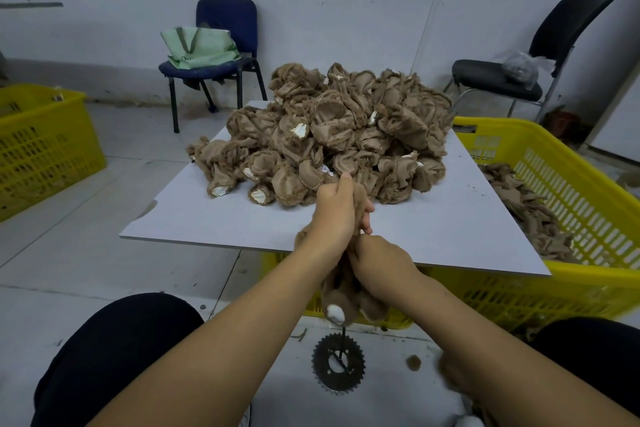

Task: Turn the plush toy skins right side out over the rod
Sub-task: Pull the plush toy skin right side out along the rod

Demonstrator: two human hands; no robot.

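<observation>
Skin in hand: a brown plush skin (346, 298) hangs between both hands, just in front of the counter's near edge, with a white patch at its lower end.
Rod: a thin dark rod (344, 340) rises from a toothed metal disc (337, 362) on the floor, its upper part swallowed by the skin.
Left hand: the left hand (334, 215) is uppermost, fingers curled tight round the top of the skin.
Right hand: the right hand (381, 267) sits just below, fingers closed on the fabric.
Step in hand: probably drawing the skin down over the rod tip so it rolls right side out.
Doing it well: keep the rod centred in the limb, pull evenly on all sides, ease the fabric past the seams instead of yanking.
Pile: many inside-out skins (329, 135) are heaped on the counter (450, 225).
Basket: a yellow basket (571, 184) beneath and to the right holds more brown skins.
Hard to tell: the rod tip is hidden, so how far the skin has turned cannot be judged.
</observation>
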